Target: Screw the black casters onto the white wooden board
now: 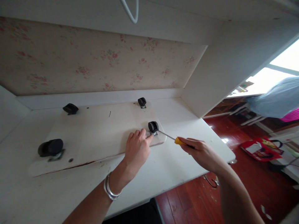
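Right hand gripping screwdriver | long axis aslant, tip leftward at caster | left hand: grip unclear

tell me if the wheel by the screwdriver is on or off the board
On: the black wheel stands on the white board near its corner, the screwdriver pointed at it. Whether it's screwed tight, I cannot tell.

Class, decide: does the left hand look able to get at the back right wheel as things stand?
Probably yes: bare board lies between the left hand and the back right wheel, though it would have to leave the front right wheel.
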The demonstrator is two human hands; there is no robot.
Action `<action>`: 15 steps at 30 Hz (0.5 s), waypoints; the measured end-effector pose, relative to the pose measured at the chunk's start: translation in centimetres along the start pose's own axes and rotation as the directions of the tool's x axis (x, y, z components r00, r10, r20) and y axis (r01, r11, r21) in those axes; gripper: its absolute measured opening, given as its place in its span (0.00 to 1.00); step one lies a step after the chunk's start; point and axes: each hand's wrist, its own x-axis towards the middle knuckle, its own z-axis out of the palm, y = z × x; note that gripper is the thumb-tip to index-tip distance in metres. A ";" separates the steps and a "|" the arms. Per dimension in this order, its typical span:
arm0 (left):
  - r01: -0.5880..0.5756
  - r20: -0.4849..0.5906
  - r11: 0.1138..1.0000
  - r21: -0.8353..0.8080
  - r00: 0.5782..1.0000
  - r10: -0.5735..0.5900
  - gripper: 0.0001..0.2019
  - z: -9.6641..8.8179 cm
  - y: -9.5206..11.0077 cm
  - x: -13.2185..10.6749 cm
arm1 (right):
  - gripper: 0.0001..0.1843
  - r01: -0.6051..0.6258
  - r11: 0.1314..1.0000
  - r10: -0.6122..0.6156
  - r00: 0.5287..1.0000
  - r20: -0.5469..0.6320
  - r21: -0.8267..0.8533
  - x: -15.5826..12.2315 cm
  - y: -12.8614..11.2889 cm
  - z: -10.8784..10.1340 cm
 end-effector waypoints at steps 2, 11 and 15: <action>-0.001 0.000 1.000 -0.001 1.000 0.001 0.21 0.0 0.0 0.0 | 0.21 0.022 0.998 -0.022 1.000 0.012 -0.051 0.2 -0.2 -0.7; -0.002 0.004 1.000 0.006 1.000 0.002 0.21 0.2 0.0 0.1 | 0.20 0.024 0.995 -0.019 0.999 0.047 -0.095 0.9 -0.7 -1.5; -0.010 0.008 1.000 -0.003 1.000 0.010 0.21 0.2 0.0 0.1 | 0.20 0.012 0.998 -0.010 1.000 0.017 -0.064 0.8 -0.6 -1.2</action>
